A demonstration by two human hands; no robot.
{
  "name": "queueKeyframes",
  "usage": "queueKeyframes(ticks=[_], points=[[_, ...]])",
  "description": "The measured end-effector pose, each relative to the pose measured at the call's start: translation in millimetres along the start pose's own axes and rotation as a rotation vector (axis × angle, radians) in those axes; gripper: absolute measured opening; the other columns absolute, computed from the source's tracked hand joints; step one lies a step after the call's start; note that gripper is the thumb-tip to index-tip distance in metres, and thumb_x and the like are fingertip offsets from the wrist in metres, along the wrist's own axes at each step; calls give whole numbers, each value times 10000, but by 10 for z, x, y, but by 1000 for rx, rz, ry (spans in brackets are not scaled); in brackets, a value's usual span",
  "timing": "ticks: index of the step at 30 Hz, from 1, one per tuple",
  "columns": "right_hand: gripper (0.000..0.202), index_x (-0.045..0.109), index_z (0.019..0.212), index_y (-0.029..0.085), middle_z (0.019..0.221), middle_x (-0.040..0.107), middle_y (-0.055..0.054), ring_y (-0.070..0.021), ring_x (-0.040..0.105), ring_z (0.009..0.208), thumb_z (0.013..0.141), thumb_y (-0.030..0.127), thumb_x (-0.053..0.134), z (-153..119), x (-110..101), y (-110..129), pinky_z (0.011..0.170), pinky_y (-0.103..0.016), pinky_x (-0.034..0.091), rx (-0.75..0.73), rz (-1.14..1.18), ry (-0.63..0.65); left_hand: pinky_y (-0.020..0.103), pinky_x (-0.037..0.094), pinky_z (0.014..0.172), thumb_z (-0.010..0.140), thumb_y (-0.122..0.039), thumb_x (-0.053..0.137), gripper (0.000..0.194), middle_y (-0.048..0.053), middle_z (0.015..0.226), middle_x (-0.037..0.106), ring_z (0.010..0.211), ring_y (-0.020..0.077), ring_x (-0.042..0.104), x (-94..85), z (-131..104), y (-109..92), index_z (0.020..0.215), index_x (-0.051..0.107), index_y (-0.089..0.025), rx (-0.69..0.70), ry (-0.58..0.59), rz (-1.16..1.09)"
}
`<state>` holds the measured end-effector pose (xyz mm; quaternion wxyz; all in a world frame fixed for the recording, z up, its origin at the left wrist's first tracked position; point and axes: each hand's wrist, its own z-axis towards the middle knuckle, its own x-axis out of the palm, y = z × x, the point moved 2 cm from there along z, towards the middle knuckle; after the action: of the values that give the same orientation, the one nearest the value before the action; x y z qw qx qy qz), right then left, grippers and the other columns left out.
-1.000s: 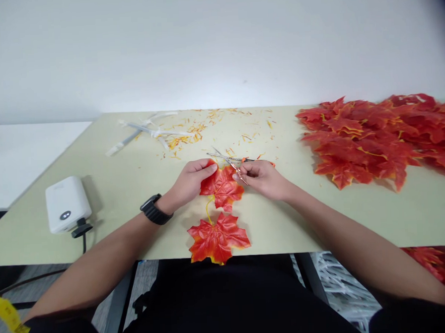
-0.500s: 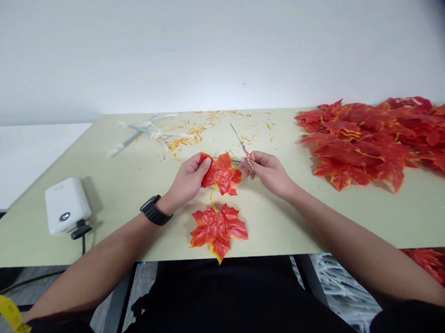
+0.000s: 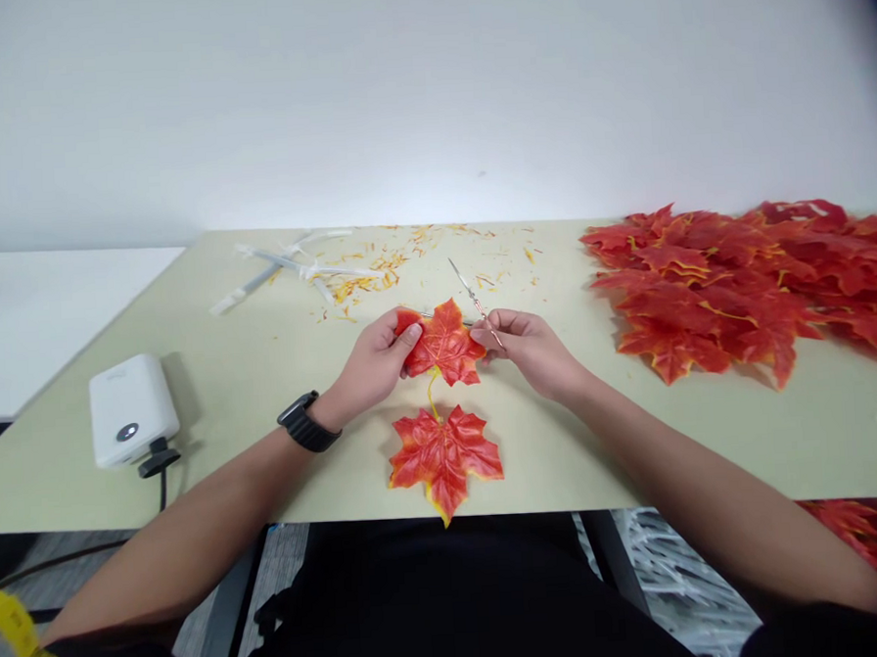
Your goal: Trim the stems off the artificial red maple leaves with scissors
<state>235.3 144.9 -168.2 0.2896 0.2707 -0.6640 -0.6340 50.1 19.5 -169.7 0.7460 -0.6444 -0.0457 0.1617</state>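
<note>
My left hand [image 3: 377,356] pinches the left edge of a red artificial maple leaf [image 3: 446,346], thumb on top. A thin yellow stem [image 3: 432,395] runs down from it to a second red maple leaf [image 3: 445,456], which hangs or lies by the table's front edge. In my right hand [image 3: 529,351] is a slim pair of scissors [image 3: 472,294] with coppery handles. Its blades are spread: one points up and away, the other passes behind the upper leaf and is mostly hidden. My right fingertips are at that leaf's right edge.
Red maple leaves [image 3: 708,295] are heaped at the right. Yellow and orange trimmings [image 3: 363,285] litter the back of the table [image 3: 265,377], beside clear plastic strips [image 3: 280,262]. A white power bank [image 3: 134,408] with a plugged-in cable stands at the left. More leaves [image 3: 857,537] show below the table.
The two joined leaves have shifted slightly right. My right hand has closed in on the upper leaf's edge, and the scissors have tilted a little to the left.
</note>
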Motion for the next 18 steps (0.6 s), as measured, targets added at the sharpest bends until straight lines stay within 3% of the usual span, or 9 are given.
queueKeyframes(ticks=[9, 18], points=[[467, 528, 661, 184, 664, 565, 34, -94, 529, 595, 641, 431, 925, 3, -18, 14, 622, -266, 462, -42, 26, -26, 221, 443, 502, 990, -308, 588, 152, -34, 668, 550, 550, 105, 517, -4, 24, 55, 1076, 569, -185, 15, -12, -50], [456, 513, 676, 186, 642, 550, 49, -88, 534, 568, 663, 424, 902, -5, -36, 24, 615, -261, 421, -36, 26, -73, 226, 502, 551, 980, -381, 628, 245, -31, 714, 560, 605, 110, 565, -5, 15, 10, 1109, 555, -185, 33, 22, -91]])
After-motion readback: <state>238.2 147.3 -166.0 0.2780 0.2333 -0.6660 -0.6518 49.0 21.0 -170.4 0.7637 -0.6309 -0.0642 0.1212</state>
